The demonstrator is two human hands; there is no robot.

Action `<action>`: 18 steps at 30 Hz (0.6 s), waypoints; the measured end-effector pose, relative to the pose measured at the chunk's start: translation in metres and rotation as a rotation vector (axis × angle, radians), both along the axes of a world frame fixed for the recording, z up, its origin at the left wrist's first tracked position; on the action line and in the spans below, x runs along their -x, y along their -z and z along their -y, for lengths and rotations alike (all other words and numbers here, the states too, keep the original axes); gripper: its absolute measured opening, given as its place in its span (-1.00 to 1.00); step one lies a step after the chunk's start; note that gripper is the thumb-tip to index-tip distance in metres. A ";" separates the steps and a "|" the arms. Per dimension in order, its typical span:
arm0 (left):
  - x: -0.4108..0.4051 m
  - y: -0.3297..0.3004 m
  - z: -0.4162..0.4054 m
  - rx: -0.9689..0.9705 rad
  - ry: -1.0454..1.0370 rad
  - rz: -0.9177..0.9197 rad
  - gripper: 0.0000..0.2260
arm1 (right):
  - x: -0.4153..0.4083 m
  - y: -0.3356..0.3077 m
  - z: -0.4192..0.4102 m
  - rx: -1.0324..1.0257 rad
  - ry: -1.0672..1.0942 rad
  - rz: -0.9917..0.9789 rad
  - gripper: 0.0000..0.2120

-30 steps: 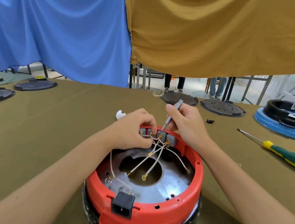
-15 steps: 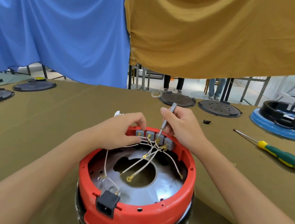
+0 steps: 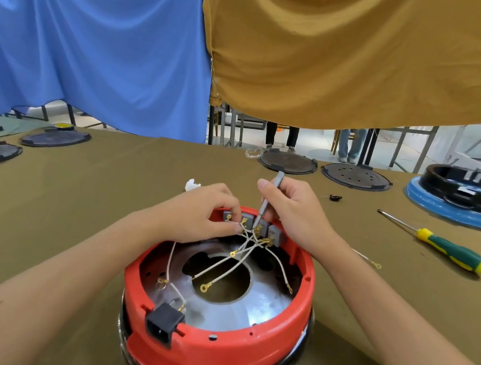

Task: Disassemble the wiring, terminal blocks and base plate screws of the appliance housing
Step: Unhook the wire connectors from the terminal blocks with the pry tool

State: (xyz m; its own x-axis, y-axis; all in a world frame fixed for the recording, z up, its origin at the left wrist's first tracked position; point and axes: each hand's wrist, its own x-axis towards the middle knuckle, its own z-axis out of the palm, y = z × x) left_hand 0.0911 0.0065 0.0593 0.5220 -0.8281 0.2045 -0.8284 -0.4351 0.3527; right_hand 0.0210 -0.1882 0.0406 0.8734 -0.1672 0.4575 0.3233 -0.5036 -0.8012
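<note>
Red plastic appliance housing [image 3: 212, 351] stands inverted on the olive cloth-covered counter [image 3: 76, 223], directly before the person, its silver metal base plate [image 3: 263, 303] exposed. A row of grey terminal blocks [image 3: 261, 226] sits at the far inner rim, with white wires [image 3: 223, 266] ending in brass lugs trailing across the plate.

Right hand [image 3: 296, 213]: grip closed around a slim grey metal tool [image 3: 267, 197], tip set at the middle block. Left hand [image 3: 202, 214]: fingertips pinching the wires just beside the blocks.

Change over the last second: the left hand has shifted from covering the blocks to pinching the wires below them; the tool tip stays at the same block. Judgement: wire release is under way, with several lugs already free.

A green-and-yellow screwdriver [image 3: 449, 250] lies idle to the right.
</note>
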 end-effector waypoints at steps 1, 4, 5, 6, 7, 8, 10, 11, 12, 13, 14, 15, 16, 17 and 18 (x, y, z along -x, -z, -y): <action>0.001 0.002 -0.001 0.022 -0.006 0.002 -0.93 | 0.000 0.000 0.000 -0.013 -0.002 0.001 -0.64; 0.002 0.003 -0.001 0.038 -0.020 0.008 -0.94 | 0.000 0.000 0.000 -0.055 0.013 0.021 -0.66; 0.002 0.003 -0.001 0.046 -0.023 0.006 -0.95 | 0.000 0.000 0.000 -0.067 0.022 0.033 -0.68; 0.003 0.002 -0.001 0.055 -0.024 0.001 -0.96 | 0.000 -0.001 -0.001 -0.074 0.031 0.044 -0.69; 0.003 0.002 0.000 0.062 -0.023 -0.006 -0.96 | 0.001 -0.001 -0.001 -0.076 0.039 0.052 -0.71; 0.003 0.002 0.000 0.066 -0.023 -0.012 -0.96 | 0.002 -0.001 -0.001 -0.074 0.046 0.059 -0.72; 0.004 0.002 -0.001 0.067 -0.027 -0.018 -0.97 | 0.003 -0.001 -0.001 -0.061 0.053 0.080 -0.72; 0.004 0.002 -0.001 0.067 -0.029 -0.022 -0.96 | 0.003 -0.001 -0.001 -0.052 0.057 0.093 -0.72; 0.004 0.002 -0.001 0.066 -0.027 -0.027 -0.96 | 0.004 -0.002 -0.001 -0.041 0.063 0.107 -0.72; 0.004 0.002 -0.001 0.064 -0.025 -0.032 -0.95 | 0.004 -0.002 -0.002 -0.024 0.070 0.120 -0.72; 0.004 0.002 -0.001 0.061 -0.025 -0.036 -0.95 | 0.005 -0.003 -0.003 -0.003 0.076 0.128 -0.72; 0.004 0.003 -0.001 0.058 -0.025 -0.039 -0.95 | 0.005 -0.003 -0.003 0.017 0.081 0.132 -0.72; 0.004 0.003 -0.001 0.057 -0.025 -0.042 -0.95 | 0.006 -0.004 -0.003 0.032 0.085 0.134 -0.72; 0.004 0.003 -0.001 0.057 -0.025 -0.044 -0.95 | 0.007 -0.004 -0.003 0.044 0.088 0.136 -0.72; 0.004 0.003 -0.001 0.057 -0.025 -0.047 -0.94 | 0.007 -0.005 -0.004 0.058 0.094 0.138 -0.71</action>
State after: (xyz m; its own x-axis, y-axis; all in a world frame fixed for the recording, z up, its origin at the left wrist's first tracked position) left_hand 0.0872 0.0073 0.0564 0.5523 -0.8024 0.2260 -0.7996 -0.4332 0.4160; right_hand 0.0140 -0.1846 0.0451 0.7836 -0.2149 0.5830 0.3771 -0.5811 -0.7212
